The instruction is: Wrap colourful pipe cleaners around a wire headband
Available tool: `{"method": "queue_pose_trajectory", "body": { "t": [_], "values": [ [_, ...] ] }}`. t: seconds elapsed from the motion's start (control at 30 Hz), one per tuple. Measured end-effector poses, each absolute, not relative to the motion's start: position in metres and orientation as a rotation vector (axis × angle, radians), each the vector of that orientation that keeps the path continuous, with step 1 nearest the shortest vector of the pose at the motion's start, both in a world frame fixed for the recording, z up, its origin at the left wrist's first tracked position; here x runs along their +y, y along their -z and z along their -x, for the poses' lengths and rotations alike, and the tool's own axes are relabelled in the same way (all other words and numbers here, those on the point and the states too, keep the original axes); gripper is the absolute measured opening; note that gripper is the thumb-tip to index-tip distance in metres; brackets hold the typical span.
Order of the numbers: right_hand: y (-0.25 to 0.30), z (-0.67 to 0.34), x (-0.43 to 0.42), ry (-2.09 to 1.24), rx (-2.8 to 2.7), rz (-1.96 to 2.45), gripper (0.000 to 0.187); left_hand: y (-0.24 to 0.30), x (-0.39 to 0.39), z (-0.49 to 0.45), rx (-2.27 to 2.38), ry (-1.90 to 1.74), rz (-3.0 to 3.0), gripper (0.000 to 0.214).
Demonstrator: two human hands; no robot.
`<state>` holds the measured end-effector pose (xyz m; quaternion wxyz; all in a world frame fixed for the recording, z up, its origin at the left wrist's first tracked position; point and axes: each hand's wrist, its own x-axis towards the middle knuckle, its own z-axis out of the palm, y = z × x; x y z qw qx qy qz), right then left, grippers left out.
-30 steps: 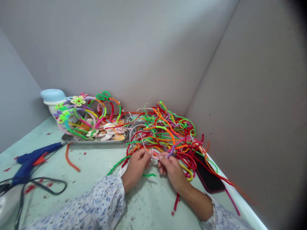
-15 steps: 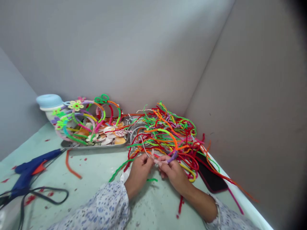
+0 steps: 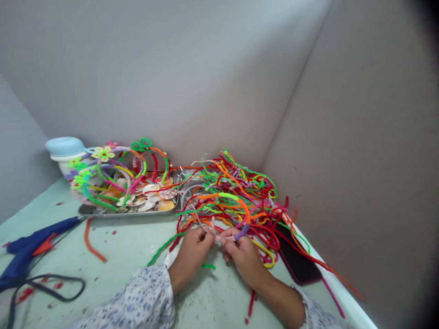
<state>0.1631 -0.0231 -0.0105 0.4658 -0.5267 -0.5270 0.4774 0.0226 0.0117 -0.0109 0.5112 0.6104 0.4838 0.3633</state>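
Pinching a pale pink pipe cleaner [image 3: 222,237] lying crosswise, the left hand [image 3: 190,261] and right hand [image 3: 243,260] both grasp it, just below a tangled multicoloured pipe-cleaner heap [image 3: 233,201].

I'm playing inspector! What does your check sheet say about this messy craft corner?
Surface: pale green tabletop, dotted with red specks.
Job's things: a pink pipe cleaner between the hands, a tangled heap of pipe cleaners just beyond.
Clutter: loose orange pipe cleaner; metal tray of shells and pipe-cleaner hoops.
Grippers: left hand and right hand, fingers pinching the pink pipe cleaner.
Cables: black cord looping from a blue glue gun.
Surroundings: grey board walls, blue-lidded container, black phone.
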Motion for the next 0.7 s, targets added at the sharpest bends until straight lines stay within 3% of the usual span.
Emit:
{"method": "queue_pose_trajectory", "body": {
  "t": [0.5,0.7],
  "values": [
    [0.0098,-0.1622,-0.0216,-1.207,-1.267,1.348,0.016,0.007,0.0065,-0.0201,1.09,-0.865,-1.453,0.037],
    [0.0086,-0.1615,-0.0241,-1.125,-1.297,1.385,0.014,0.0121,0.009,-0.0189,1.065,-0.852,-1.462,0.024]
  ]
}}
